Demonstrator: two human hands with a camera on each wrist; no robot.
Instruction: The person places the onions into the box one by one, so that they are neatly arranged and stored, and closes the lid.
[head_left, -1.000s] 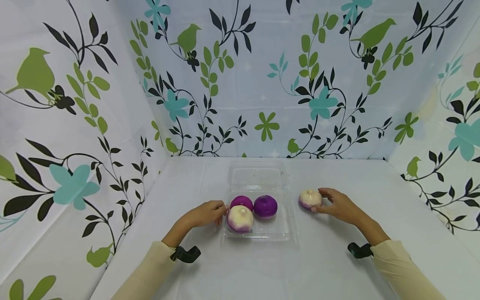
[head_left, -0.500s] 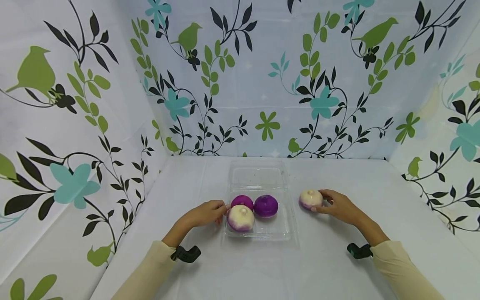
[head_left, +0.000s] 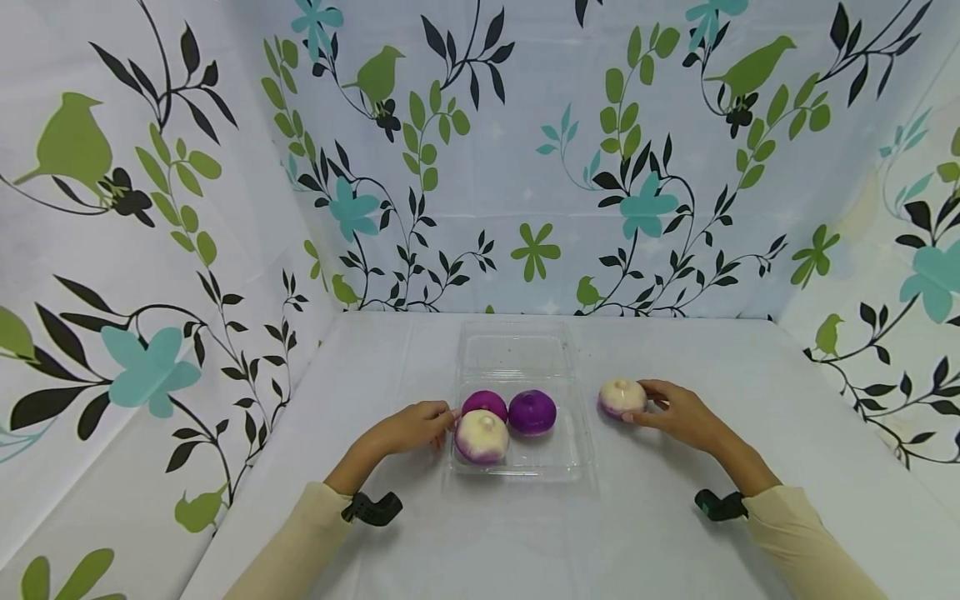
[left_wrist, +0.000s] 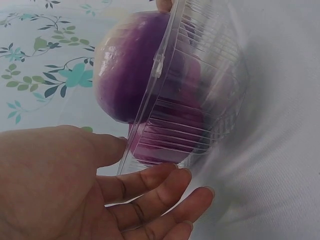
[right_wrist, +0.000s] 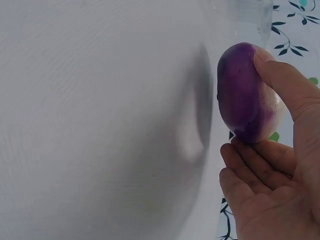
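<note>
A clear plastic clamshell container (head_left: 555, 454) lies open on the table. In its near left part sits a white-and-purple turnip (head_left: 482, 438), with a magenta round vegetable (head_left: 483, 402) behind it and a dark purple one (head_left: 532, 412) to the right. My left hand (head_left: 412, 425) pinches the container's left wall, thumb at the rim and fingers outside, as the left wrist view shows. To the right of the container, my right hand (head_left: 678, 412) grips a second white-and-purple turnip (right_wrist: 240, 95) between thumb and fingertips. Whether that turnip touches the table I cannot tell.
The container's lid (head_left: 513, 350) is folded back, away from me. A white cloth covers the table (head_left: 510, 542). Behind and at both sides hangs a curtain (head_left: 480, 150) printed with birds, leaves and flowers. A dark device (head_left: 372, 508) is strapped to each wrist.
</note>
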